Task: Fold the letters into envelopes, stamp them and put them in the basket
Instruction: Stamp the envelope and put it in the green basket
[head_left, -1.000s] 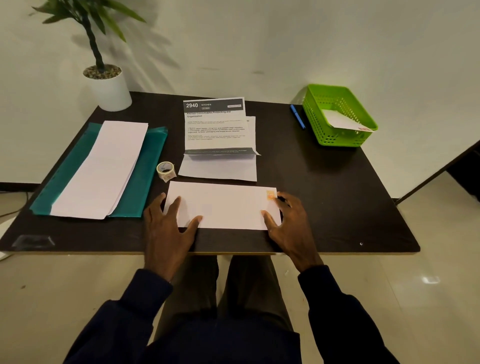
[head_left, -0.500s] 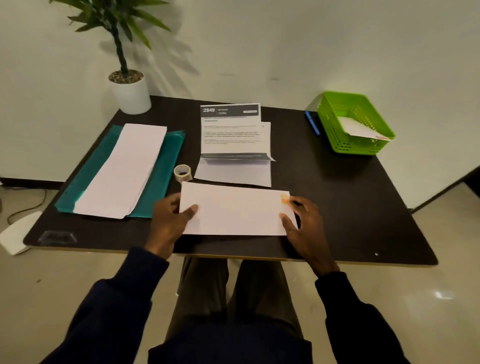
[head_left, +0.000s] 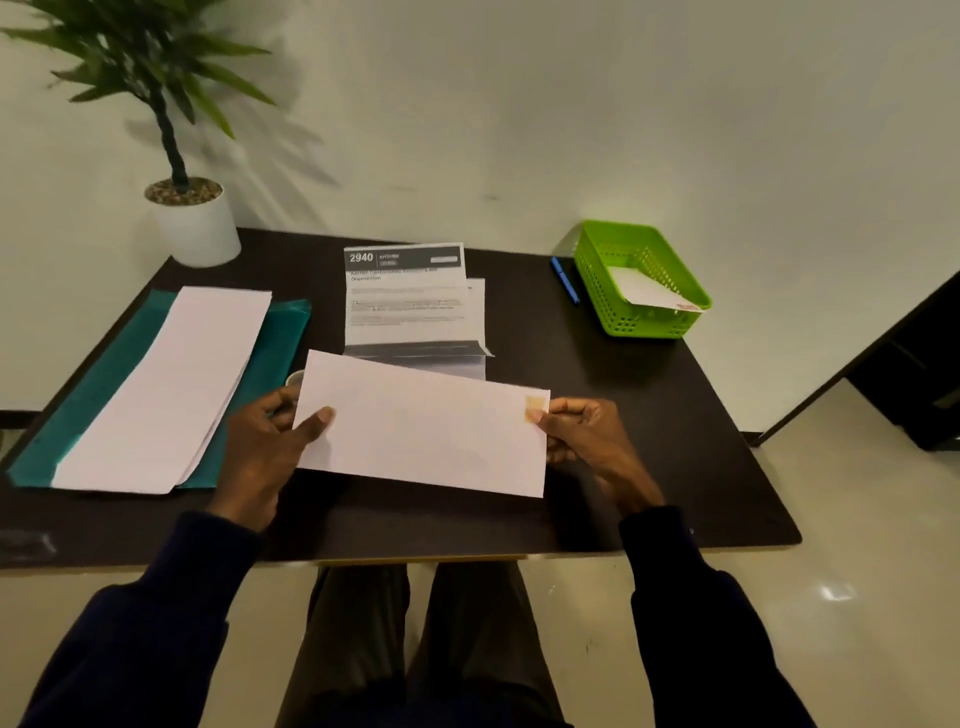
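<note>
**Q:** Envelope (head_left: 423, 426) at centre: where is it, and who has it?

**A:** It is held tilted above the near middle of the dark worktop (head_left: 649, 415), its left end higher. The left hand (head_left: 260, 452) pinches the left edge, thumb on the front face. The right hand (head_left: 587, 441) pinches the right edge, thumb just beside the orange stamp (head_left: 536, 408) in the upper right corner. Each grip is closed on the paper.

**Q:** And behind it?

**A:** A printed letter (head_left: 410, 301), partly folded, lies past the envelope's far edge. A roll of tape (head_left: 295, 378) peeps out at the envelope's upper left corner.

**Q:** The basket?

**A:** A green basket (head_left: 641, 283) sits at the far right corner of the worktop with one white envelope (head_left: 649, 291) leaning inside. A blue pen (head_left: 565, 280) lies just beside its left wall.

**Q:** The left side?

**A:** A stack of white sheets (head_left: 166, 384) rests on a teal folder (head_left: 280, 343). A potted plant (head_left: 192, 218) stands at the far left corner.
</note>
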